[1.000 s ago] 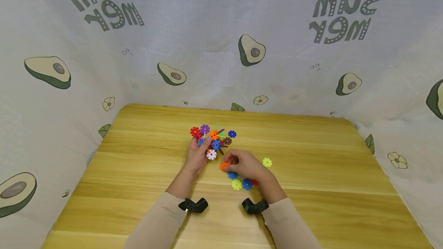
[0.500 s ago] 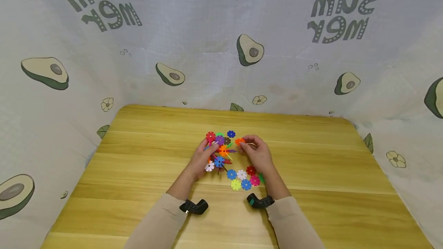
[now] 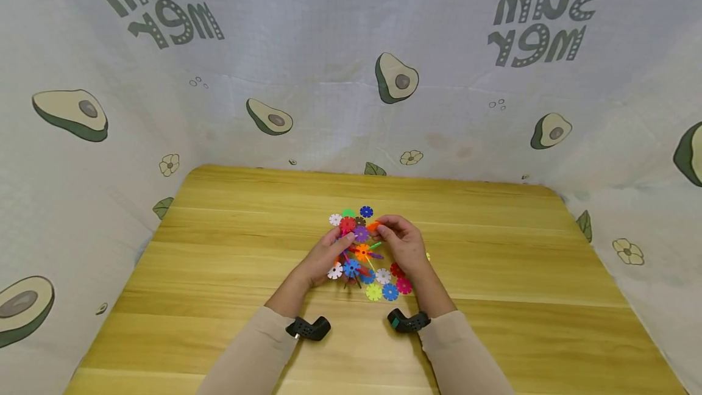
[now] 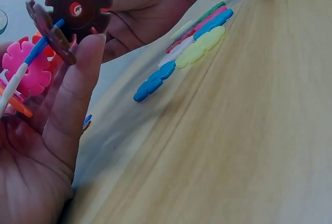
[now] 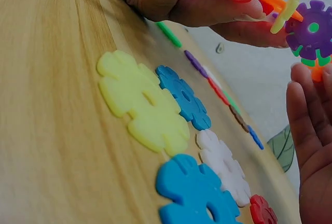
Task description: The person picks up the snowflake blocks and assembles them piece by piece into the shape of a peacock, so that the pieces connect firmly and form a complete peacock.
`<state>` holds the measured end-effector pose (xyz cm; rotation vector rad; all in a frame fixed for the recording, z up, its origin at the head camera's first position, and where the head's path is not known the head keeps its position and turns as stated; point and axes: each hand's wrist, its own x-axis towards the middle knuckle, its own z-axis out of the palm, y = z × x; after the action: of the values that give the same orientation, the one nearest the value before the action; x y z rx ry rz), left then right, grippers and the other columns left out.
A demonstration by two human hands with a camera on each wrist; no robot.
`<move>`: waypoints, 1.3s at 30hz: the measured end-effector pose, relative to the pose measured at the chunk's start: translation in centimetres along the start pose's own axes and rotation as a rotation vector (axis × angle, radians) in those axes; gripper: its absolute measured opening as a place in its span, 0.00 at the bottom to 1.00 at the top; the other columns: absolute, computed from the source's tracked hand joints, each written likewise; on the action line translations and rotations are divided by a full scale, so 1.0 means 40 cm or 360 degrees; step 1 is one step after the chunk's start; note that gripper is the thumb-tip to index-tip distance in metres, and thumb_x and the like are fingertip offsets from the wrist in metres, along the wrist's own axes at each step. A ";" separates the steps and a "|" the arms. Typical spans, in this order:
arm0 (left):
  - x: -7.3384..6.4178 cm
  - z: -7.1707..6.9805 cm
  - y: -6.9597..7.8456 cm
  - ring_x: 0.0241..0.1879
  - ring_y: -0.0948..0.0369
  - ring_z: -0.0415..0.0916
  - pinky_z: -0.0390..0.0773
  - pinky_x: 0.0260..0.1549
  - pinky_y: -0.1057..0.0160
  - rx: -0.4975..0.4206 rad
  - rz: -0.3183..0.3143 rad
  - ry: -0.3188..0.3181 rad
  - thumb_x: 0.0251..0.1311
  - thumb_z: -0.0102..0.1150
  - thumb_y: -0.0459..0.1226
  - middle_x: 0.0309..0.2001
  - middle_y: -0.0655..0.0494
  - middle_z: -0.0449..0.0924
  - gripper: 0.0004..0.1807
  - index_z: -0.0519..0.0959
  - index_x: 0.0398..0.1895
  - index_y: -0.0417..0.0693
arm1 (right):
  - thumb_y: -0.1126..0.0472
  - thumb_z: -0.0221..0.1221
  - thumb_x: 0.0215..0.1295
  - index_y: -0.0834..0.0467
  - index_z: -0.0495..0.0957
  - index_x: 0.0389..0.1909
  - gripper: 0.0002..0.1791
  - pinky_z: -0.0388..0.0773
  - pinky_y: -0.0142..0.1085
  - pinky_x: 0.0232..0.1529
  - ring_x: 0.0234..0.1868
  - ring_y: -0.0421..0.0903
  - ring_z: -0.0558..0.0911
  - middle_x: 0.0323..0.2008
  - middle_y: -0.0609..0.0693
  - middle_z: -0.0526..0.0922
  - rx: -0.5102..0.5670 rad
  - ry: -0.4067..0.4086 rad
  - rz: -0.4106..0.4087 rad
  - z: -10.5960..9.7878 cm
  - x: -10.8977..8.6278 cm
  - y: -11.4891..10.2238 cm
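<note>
the right hand [image 3: 403, 242] has closed in on the cluster of discs [image 3: 356, 249] — its fingers pinch an orange disc [image 3: 374, 225] against it, while the left hand [image 3: 323, 255] grips the cluster from the other side.

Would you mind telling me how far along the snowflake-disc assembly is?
Done: many discs already interlock in the cluster that the left hand holds. In hand: the right hand brings an orange disc to it. Left: loose discs lie flat on the table.

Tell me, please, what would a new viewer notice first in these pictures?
First, the colourful cluster of joined snowflake discs at the table's middle, held by the left hand while the right hand pinches an orange disc against it. Loose flat discs lie just nearer, before an avocado-print cloth.
</note>
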<state>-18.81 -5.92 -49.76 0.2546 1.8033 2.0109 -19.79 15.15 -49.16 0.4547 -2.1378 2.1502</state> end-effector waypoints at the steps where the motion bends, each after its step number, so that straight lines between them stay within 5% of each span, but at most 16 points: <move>1: 0.000 0.000 0.000 0.68 0.49 0.69 0.64 0.75 0.45 0.0000 -0.0006 0.0012 0.78 0.45 0.48 0.66 0.39 0.73 0.29 0.63 0.74 0.41 | 0.70 0.53 0.76 0.79 0.73 0.52 0.14 0.87 0.28 0.45 0.37 0.34 0.87 0.36 0.39 0.86 -0.0004 -0.0003 -0.0008 0.000 0.000 0.001; 7: -0.002 -0.001 0.004 0.61 0.55 0.73 0.72 0.70 0.53 0.0011 -0.0007 0.0004 0.78 0.45 0.47 0.61 0.40 0.75 0.27 0.65 0.71 0.39 | 0.71 0.53 0.76 0.81 0.73 0.51 0.14 0.87 0.28 0.45 0.37 0.35 0.88 0.35 0.39 0.86 -0.0023 -0.0016 -0.0037 -0.001 -0.001 0.000; 11: -0.002 -0.004 0.005 0.47 0.63 0.80 0.84 0.47 0.65 -0.0015 -0.0019 -0.0064 0.79 0.45 0.46 0.59 0.41 0.76 0.27 0.64 0.72 0.39 | 0.70 0.53 0.76 0.78 0.75 0.51 0.13 0.87 0.28 0.45 0.38 0.36 0.88 0.36 0.40 0.86 -0.0039 -0.0040 -0.0050 -0.002 -0.002 -0.003; 15: -0.003 -0.006 0.004 0.39 0.64 0.81 0.85 0.35 0.68 -0.0026 -0.0019 -0.0092 0.79 0.45 0.46 0.56 0.43 0.77 0.26 0.64 0.71 0.39 | 0.70 0.54 0.75 0.76 0.77 0.49 0.11 0.87 0.28 0.45 0.38 0.37 0.87 0.36 0.41 0.86 -0.0037 -0.0059 -0.0052 -0.002 -0.004 -0.003; 22: -0.004 -0.005 0.005 0.46 0.65 0.76 0.79 0.49 0.68 -0.0010 0.0002 -0.0099 0.78 0.46 0.44 0.45 0.57 0.76 0.23 0.67 0.66 0.36 | 0.72 0.53 0.75 0.80 0.76 0.49 0.12 0.87 0.28 0.44 0.37 0.36 0.87 0.36 0.36 0.85 -0.0045 -0.0081 -0.0024 0.000 -0.004 0.003; 27: -0.002 -0.005 0.003 0.41 0.63 0.80 0.84 0.43 0.65 -0.0044 -0.0009 -0.0103 0.79 0.45 0.45 0.46 0.53 0.79 0.24 0.65 0.67 0.37 | 0.68 0.55 0.75 0.75 0.79 0.51 0.14 0.86 0.28 0.46 0.40 0.37 0.87 0.40 0.48 0.88 -0.0159 -0.0082 0.0093 -0.013 0.001 -0.008; 30: 0.001 -0.003 0.001 0.51 0.59 0.79 0.82 0.56 0.59 -0.0019 -0.0013 -0.0080 0.79 0.46 0.46 0.55 0.45 0.79 0.26 0.64 0.71 0.39 | 0.63 0.59 0.74 0.68 0.82 0.53 0.14 0.85 0.27 0.48 0.45 0.42 0.87 0.46 0.60 0.87 -0.0357 -0.0081 0.0205 -0.041 0.004 -0.014; 33: 0.004 0.000 0.000 0.67 0.52 0.70 0.67 0.74 0.51 0.0013 -0.0002 -0.0053 0.79 0.46 0.45 0.66 0.39 0.72 0.28 0.62 0.73 0.39 | 0.59 0.64 0.71 0.60 0.83 0.54 0.15 0.83 0.33 0.53 0.50 0.48 0.83 0.53 0.60 0.84 -0.0619 -0.0084 0.0372 -0.084 0.003 -0.021; 39: 0.001 0.000 0.001 0.72 0.45 0.63 0.59 0.78 0.43 0.0002 0.0009 -0.0040 0.79 0.45 0.45 0.69 0.38 0.68 0.28 0.62 0.74 0.39 | 0.54 0.71 0.63 0.54 0.85 0.51 0.18 0.65 0.60 0.69 0.63 0.58 0.67 0.59 0.56 0.79 -0.1142 -0.0267 0.0528 -0.182 -0.005 -0.038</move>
<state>-18.83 -5.89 -49.73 0.2846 1.7902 2.0016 -20.34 22.40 -47.62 0.2251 -3.0287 1.3124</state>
